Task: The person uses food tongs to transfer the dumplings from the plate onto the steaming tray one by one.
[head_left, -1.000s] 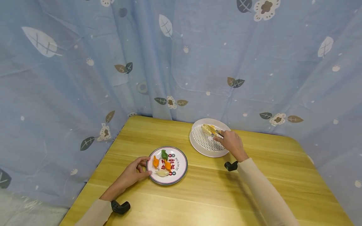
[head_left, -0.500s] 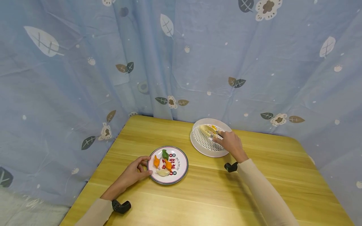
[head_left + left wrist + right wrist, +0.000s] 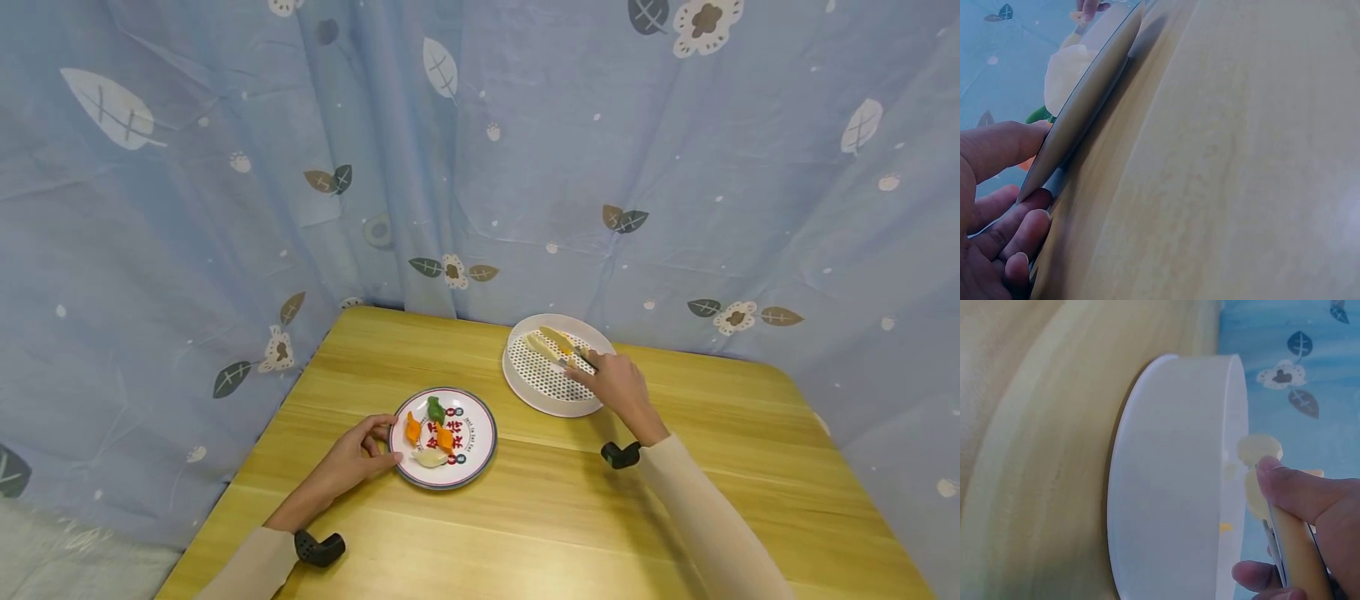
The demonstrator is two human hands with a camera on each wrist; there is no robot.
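Observation:
My left hand pinches the near-left rim of a round white plate, thumb on top and fingers beneath. Dumpling-shaped pieces lie on the plate: a green one, two orange ones and a cream one. With my right hand I grip food tongs over a white, round steamer tray with a perforated floor. The tongs' pale tips stand apart, and I see nothing held between them. A yellow piece shows inside the tray in the right wrist view, partly hidden by its wall.
Both items stand on a wooden table, the tray at the back edge and the plate nearer and to the left. A blue patterned curtain hangs right behind and beside the table.
The tongs' tips have spread apart over the tray, and the right hand has shifted slightly right and down. The left hand and plate stay in place.

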